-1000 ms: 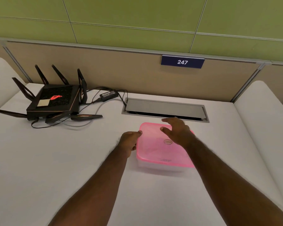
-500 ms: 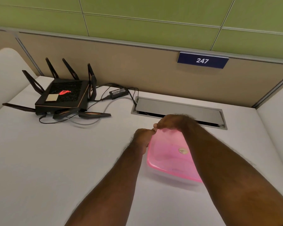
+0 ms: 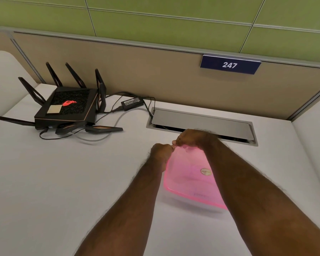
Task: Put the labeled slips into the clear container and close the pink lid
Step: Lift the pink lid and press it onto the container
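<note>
The clear container sits on the white desk under its translucent pink lid (image 3: pixel 187 174), which bears a small round sticker (image 3: pixel 205 171). My left hand (image 3: pixel 162 151) is closed on the lid's far left corner. My right hand (image 3: pixel 190 138) grips the far edge of the lid just beside it, thumb and fingers pinched on the rim. My right forearm covers the lid's right side. The container's walls are mostly hidden and blurred below the lid. No labeled slips can be seen.
A black router (image 3: pixel 67 108) with several antennas stands at the back left, with its power brick (image 3: pixel 132 103) and cables beside it. A grey cable hatch (image 3: pixel 201 122) lies just behind my hands. A partition with a "247" sign (image 3: pixel 229 65) closes the back.
Both hands went from resting over the lid to gripping its far left corner and far edge. The view shifted left and closer.
</note>
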`<state>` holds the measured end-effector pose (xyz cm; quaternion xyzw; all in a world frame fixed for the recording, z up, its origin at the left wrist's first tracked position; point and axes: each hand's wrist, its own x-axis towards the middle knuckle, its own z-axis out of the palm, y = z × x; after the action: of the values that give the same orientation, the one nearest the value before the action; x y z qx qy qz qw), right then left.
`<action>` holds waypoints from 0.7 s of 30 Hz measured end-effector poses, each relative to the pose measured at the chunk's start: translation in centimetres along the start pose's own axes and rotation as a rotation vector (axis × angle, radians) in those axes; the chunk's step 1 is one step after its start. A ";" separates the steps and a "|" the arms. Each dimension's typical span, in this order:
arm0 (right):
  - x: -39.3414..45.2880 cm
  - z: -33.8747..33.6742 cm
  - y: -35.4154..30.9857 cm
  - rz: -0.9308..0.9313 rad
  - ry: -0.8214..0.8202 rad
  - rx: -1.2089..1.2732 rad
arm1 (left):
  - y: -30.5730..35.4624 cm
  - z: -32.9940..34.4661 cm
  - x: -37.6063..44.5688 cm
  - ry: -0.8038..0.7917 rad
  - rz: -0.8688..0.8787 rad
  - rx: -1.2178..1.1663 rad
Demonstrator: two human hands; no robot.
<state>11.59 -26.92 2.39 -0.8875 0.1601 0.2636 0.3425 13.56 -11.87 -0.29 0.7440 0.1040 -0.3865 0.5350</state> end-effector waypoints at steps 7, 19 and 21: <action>-1.1 -0.2 0.3 -0.027 0.066 0.014 | -0.3 0.3 0.4 -0.001 0.043 0.028; -16.0 7.9 12.1 0.533 0.826 0.212 | -6.3 -4.9 -5.4 -0.291 0.125 -0.013; -19.0 10.0 13.5 0.542 0.795 0.493 | -7.0 -5.5 -5.8 -0.326 0.108 -0.049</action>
<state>-13.62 -27.61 0.00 -0.7390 0.5578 -0.0590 0.3731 8.17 -2.72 -0.63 0.6625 -0.0150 -0.4701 0.5830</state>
